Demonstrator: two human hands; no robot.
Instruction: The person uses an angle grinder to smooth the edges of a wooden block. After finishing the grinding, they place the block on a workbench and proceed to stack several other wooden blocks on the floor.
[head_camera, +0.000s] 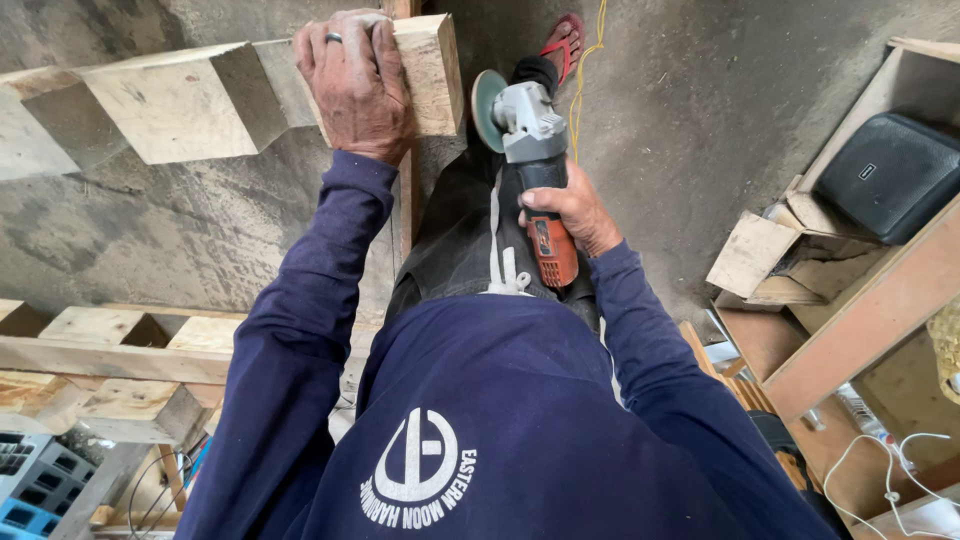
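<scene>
My left hand, a ring on one finger, presses down on the end of a notched wooden beam at the top of the head view. My right hand grips the orange and grey body of an angle grinder. Its disc stands just to the right of the beam's end face; whether it touches the wood I cannot tell. My dark blue sleeves and shirt fill the lower middle.
More notched wooden pieces lie at lower left. A black speaker box sits in a wooden frame at right, with cardboard scraps beside it. A red sandal and a yellow cord lie on the concrete floor.
</scene>
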